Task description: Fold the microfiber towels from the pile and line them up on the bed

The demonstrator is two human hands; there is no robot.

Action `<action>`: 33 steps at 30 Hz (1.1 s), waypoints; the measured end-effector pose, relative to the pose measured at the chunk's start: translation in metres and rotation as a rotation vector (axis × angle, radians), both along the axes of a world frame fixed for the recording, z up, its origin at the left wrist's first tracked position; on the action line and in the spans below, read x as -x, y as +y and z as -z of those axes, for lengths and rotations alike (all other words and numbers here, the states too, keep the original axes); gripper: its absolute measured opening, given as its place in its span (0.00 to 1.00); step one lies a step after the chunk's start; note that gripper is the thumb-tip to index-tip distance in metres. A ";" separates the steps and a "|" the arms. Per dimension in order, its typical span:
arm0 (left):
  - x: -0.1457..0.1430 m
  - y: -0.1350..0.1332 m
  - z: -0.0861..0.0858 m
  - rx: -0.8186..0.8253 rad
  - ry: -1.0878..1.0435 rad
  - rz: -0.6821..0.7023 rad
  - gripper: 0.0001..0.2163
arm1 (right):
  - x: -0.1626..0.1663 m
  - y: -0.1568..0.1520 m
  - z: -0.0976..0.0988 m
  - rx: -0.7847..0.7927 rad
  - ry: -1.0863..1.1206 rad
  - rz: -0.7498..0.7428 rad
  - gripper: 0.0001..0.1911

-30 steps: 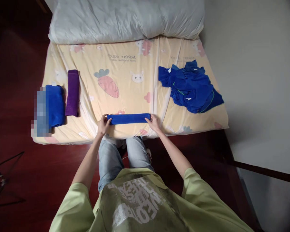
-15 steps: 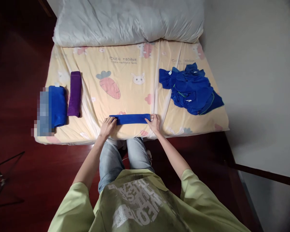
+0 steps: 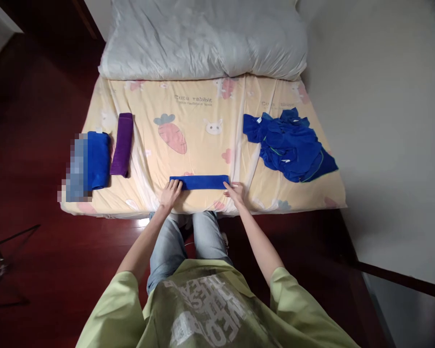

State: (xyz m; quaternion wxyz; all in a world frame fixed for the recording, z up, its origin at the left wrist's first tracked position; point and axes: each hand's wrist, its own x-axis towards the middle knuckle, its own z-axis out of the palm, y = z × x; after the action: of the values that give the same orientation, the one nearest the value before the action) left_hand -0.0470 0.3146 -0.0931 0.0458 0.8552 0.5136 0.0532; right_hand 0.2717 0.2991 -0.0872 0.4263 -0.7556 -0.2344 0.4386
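Note:
A blue towel (image 3: 203, 182), folded into a long narrow strip, lies near the front edge of the bed. My left hand (image 3: 171, 192) is at its left end, with the fingers curled over the cloth and the thumb hidden. At the right end is my right hand (image 3: 236, 193), its thumb touching the cloth and its fingers apart. A rolled or folded purple towel (image 3: 122, 145) lies to the left, beside a folded blue cloth (image 3: 98, 160) that a pixelated patch partly covers. To the right is a crumpled heap of blue cloths (image 3: 293, 147) with white tags and green edging.
The bed sheet (image 3: 199, 140) is pale yellow with carrots and rabbits. A thick grey-white quilt (image 3: 203, 38) lies across the far end. A plain wall (image 3: 384, 121) rises on the right. Dark red floor (image 3: 76, 270) and a thin black metal stand (image 3: 2, 263) show at left.
The view has shifted slightly, so everything on the bed appears lower and further right. My right fingers have spread away from the strip's end. The strip keeps its shape.

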 end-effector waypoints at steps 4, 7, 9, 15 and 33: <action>-0.007 0.001 -0.003 0.014 0.059 -0.022 0.17 | 0.013 0.006 -0.009 -0.022 0.088 0.140 0.28; -0.009 0.002 -0.003 0.030 0.016 -0.070 0.16 | 0.017 0.012 -0.021 -0.113 0.046 0.159 0.27; -0.008 0.001 -0.002 0.029 -0.059 -0.136 0.15 | 0.023 0.021 -0.037 -0.211 0.022 0.128 0.27; 0.008 -0.001 -0.003 -0.091 -0.546 -0.580 0.13 | 0.099 0.071 -0.132 -0.614 -0.074 -0.193 0.28; 0.104 0.036 0.001 -0.224 -1.036 -1.181 0.17 | 0.348 0.137 -0.213 -0.787 -0.364 -0.996 0.18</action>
State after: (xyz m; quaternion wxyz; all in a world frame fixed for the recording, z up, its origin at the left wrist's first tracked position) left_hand -0.1510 0.3510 -0.0946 0.1569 0.3074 0.7871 0.5112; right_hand -0.0764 0.4365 0.1260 0.3705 -0.4067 -0.7671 0.3301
